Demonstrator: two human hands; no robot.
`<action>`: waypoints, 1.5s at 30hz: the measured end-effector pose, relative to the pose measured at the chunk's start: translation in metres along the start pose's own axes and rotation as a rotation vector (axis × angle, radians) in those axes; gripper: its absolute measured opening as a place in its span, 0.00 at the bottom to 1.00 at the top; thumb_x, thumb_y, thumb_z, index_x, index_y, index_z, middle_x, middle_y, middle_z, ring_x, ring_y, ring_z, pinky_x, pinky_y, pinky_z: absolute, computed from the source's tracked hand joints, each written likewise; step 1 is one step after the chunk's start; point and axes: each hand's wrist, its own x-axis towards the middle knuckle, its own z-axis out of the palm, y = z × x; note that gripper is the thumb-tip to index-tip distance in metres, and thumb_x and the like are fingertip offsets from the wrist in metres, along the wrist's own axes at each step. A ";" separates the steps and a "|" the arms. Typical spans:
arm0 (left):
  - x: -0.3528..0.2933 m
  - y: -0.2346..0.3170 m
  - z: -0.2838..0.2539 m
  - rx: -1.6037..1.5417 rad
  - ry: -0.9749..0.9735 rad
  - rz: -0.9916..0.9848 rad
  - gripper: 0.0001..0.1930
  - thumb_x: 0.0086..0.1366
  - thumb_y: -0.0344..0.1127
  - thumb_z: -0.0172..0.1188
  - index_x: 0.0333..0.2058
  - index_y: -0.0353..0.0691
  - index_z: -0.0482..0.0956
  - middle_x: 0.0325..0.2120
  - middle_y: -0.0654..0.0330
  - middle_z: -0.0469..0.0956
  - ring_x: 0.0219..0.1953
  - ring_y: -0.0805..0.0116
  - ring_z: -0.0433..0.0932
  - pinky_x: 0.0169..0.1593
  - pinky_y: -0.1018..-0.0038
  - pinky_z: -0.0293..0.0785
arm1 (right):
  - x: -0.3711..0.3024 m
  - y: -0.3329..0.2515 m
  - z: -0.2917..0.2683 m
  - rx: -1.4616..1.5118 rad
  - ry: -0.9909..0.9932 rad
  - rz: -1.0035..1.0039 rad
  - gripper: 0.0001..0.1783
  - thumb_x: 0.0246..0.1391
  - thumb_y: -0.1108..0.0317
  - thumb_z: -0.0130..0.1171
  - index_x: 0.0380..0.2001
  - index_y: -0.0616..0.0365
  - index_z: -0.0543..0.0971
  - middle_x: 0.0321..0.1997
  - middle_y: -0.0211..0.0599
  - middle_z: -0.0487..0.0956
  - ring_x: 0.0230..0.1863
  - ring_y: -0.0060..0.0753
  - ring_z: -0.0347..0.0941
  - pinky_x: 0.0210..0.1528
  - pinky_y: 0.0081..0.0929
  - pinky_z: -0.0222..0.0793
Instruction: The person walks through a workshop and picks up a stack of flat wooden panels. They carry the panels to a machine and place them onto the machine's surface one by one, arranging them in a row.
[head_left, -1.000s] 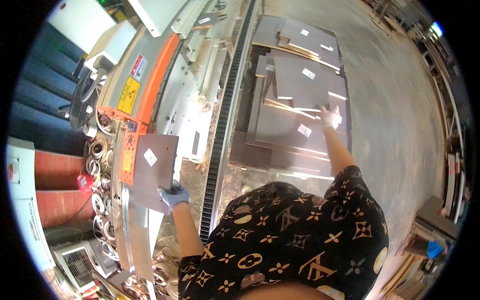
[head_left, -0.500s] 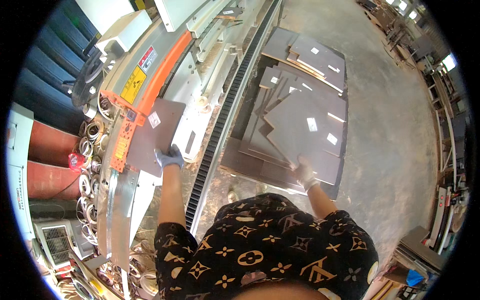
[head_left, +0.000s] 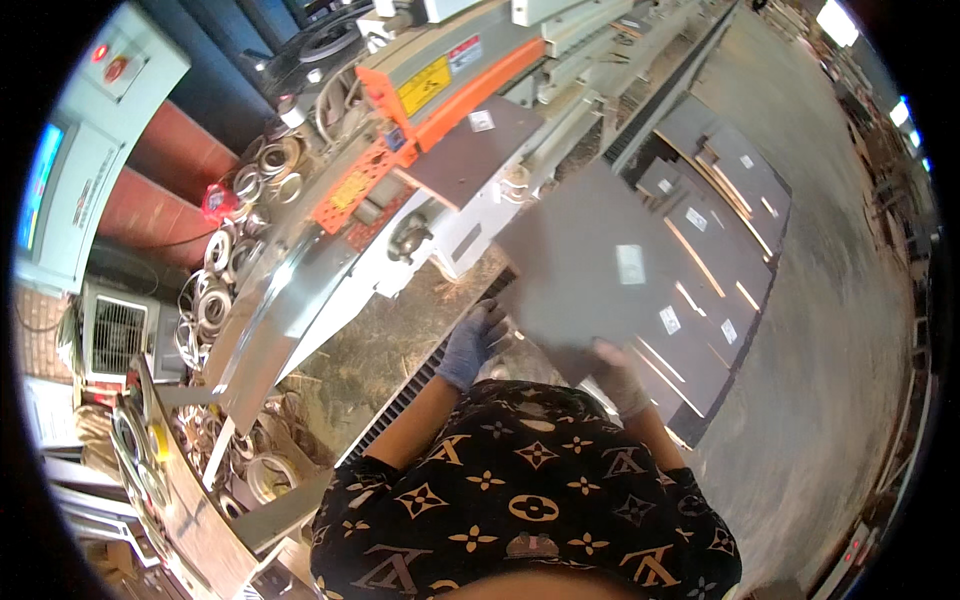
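Both gloved hands hold 1 grey panel (head_left: 590, 270) in front of the person's chest, tilted and slightly blurred. The left hand (head_left: 470, 340) grips its lower left corner, fingers curled over the edge. The right hand (head_left: 620, 375) grips the lower edge, fingers wrapped on the board from below. A small white label sits near the middle of the panel.

To the right, below the panel, lies a stack (head_left: 720, 230) of like grey boards on the floor (head_left: 840, 330), each with small white labels. To the left runs a long machine (head_left: 400, 200) with an orange guard and yellow warning stickers. A second grey panel (head_left: 470, 150) lies on the machine, just beside the orange guard. A black toothed track (head_left: 410, 400) runs along the machine's near side, with sawdust beside it. Coils of edge tape (head_left: 215, 290) hang at the machine's left. A pale control cabinet (head_left: 90, 150) stands at far left.
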 end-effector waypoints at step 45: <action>0.097 0.073 -0.102 -0.517 0.265 0.328 0.13 0.58 0.50 0.54 0.34 0.48 0.74 0.31 0.65 0.75 0.32 0.74 0.73 0.35 0.75 0.72 | 0.151 0.074 0.178 -0.085 -0.129 0.215 0.19 0.54 0.61 0.50 0.46 0.57 0.66 0.41 0.34 0.72 0.45 0.30 0.69 0.50 0.29 0.63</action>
